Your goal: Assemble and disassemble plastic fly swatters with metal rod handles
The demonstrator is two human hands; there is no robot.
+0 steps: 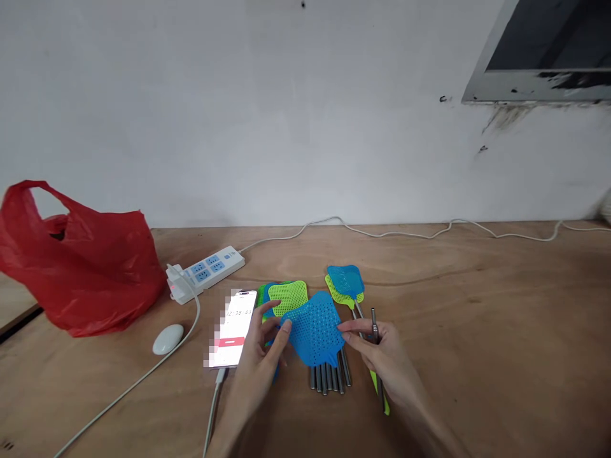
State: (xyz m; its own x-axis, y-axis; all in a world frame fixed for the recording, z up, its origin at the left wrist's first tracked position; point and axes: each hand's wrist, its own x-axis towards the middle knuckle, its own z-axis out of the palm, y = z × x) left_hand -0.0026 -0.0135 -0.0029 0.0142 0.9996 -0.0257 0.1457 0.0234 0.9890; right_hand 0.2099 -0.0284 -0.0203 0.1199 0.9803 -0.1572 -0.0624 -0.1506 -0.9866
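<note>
Just below the middle of the frame, the blue swatter head (312,331) is a flat, roughly square piece of plastic mesh, pierced all over with small holes and narrowing to a short neck at its lower edge. It is tilted and held slightly above the wooden table (501,318) between both hands. The left hand (258,366) comes up from the lower centre, and its fingers (281,331) are pinched closed on the head's left edge. The right hand (386,359), lower right of centre, has its fingertips (351,331) closed on the right edge. The same hand keeps a thin metal rod (375,324) standing up between its fingers. A bundle of metal rods (329,376) lies on the table directly below the head, partly covered by it. Behind the left fingers is a stack of green and blue heads (286,296), and two assembled swatters (344,283) lie just above and to the right. A lit phone (233,327) lies left of the left hand. A power strip (210,270) and a red bag (81,261) are further left.
</note>
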